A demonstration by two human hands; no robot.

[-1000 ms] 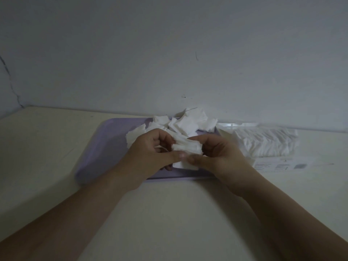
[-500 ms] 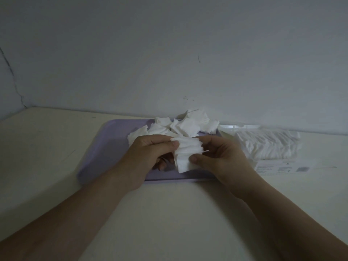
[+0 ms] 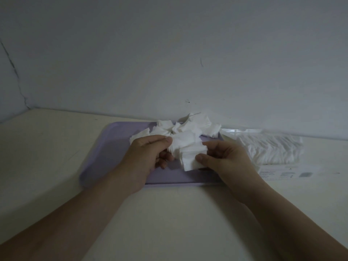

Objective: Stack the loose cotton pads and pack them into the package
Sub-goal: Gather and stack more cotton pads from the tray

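Cotton, white and soft: a small stack (image 3: pixel 190 155) is pinched from both sides. The left hand (image 3: pixel 150 155) grips its left edge between thumb and curled fingers. The right hand (image 3: pixel 226 159) holds the right edge, with the thumb on the near lower corner and the fingers behind. The stack hangs just above the near part of the purple tray (image 3: pixel 116 147), and its edges are uneven, the upper pads sitting left of the lower ones.

Behind it, on the far half of the tray, the loose pads (image 3: pixel 188 127) lie in a heap. Right of the tray, on the table (image 3: pixel 169 213), lies the clear package (image 3: pixel 271 149), which already holds many pads. I cannot make out its opening.

The likely trouble is the stack fanning apart. It is held only at the edges, so easing either pinch to square it could let the middle pads slip out. An uneven stack could also catch and crumple on the way into the package.
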